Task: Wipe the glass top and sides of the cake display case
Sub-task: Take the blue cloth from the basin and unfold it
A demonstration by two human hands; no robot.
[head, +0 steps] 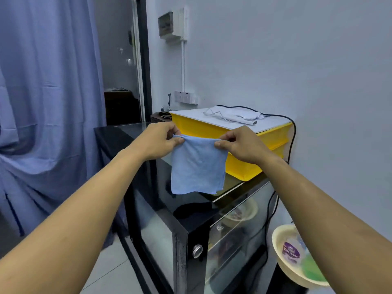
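Cloth (pixel 198 164) hides part of crate (pixel 273 141) front. Case (pixel 191 211) base cut by bottom edge. Bowl (pixel 282 270) partly behind right forearm; label unreadable.

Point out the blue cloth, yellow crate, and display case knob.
blue cloth (pixel 198 166), head view, middle of hanging panel
yellow crate (pixel 273 137), head view, right side wall
display case knob (pixel 197 251), head view, knob face

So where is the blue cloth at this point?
In the head view the blue cloth hangs mid-frame, pinched at its top corners by the left hand and right hand, above the display case top, in front of the yellow crate.
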